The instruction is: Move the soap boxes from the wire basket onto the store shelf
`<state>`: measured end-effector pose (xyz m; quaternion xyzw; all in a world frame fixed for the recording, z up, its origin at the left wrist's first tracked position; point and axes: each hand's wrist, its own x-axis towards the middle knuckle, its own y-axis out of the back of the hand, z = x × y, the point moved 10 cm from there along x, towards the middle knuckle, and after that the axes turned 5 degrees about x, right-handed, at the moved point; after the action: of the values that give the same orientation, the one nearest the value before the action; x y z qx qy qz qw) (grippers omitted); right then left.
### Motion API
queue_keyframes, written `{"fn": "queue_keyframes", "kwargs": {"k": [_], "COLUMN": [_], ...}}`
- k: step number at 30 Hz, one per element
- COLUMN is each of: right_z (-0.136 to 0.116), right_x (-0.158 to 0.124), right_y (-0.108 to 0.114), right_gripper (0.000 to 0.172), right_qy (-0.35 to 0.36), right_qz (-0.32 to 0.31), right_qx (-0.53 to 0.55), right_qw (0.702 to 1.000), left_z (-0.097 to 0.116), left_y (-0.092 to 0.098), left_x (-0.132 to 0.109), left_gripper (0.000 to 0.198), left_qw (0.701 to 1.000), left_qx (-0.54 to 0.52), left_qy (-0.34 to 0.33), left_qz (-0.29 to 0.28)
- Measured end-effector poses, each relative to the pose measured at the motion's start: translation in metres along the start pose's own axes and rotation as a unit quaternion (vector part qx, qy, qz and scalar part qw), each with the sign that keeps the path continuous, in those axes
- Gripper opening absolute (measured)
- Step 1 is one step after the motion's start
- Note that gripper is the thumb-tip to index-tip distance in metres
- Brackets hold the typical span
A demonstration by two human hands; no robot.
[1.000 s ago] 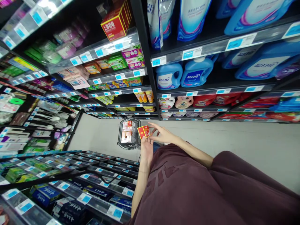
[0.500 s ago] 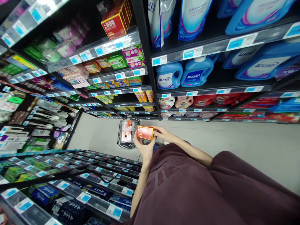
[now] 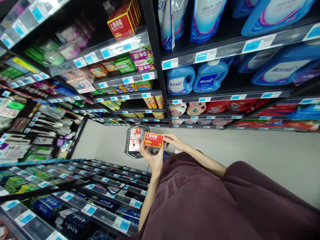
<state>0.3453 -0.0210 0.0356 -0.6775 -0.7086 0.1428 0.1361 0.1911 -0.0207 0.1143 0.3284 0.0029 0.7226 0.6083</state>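
Observation:
A small red box with yellow edges (image 3: 153,139) is held in front of my chest, its broad printed face turned up toward me. My left hand (image 3: 153,158) grips it from below and at its left end. My right hand (image 3: 175,142) pinches its right end with the fingertips. Just beyond the box, a wire shopping basket (image 3: 135,140) sits on the floor and holds several red and white boxes. A stack of the same red boxes (image 3: 123,22) stands on an upper shelf at the top.
Black shelving surrounds me: soaps and small boxes on the left bays (image 3: 120,68), blue detergent jugs (image 3: 180,80) and refill pouches (image 3: 205,18) on the right. Another shelf row with price tags (image 3: 100,196) runs at lower left. Pale floor (image 3: 250,153) stretches to the right.
The red box has been turned in both hands, from an angled side view to its broad face toward me. My right hand went from open beside it to pinching its end.

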Motion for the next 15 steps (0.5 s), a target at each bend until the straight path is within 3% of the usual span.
{"fn": "queue_keyframes", "kwargs": {"k": [4,7,11,15], "right_z": [0.002,0.005,0.007,-0.001], "right_x": [0.000,0.002,0.000,-0.008], "right_y": [0.002,0.003,0.006,-0.013], "right_gripper": [0.047,0.048,0.049,0.047], "right_qy": [-0.006,-0.023,-0.075,-0.103], "right_qz": [0.006,0.027,0.097,0.074], "right_qx": [0.001,0.011,0.067,0.197], "right_qw": [1.000,0.999,0.990,0.972], "left_z": [-0.001,0.006,0.031,0.053], "left_y": [0.001,0.004,0.002,-0.012], "left_x": [-0.001,-0.003,-0.011,-0.032], "left_gripper": [0.091,0.090,0.081,0.073], "left_qw": [1.000,0.998,0.971,0.909], "left_qx": [0.007,0.023,0.084,0.102], "left_qy": [-0.015,-0.064,-0.226,-0.399], "left_qz": [0.003,0.012,0.005,-0.065]}}
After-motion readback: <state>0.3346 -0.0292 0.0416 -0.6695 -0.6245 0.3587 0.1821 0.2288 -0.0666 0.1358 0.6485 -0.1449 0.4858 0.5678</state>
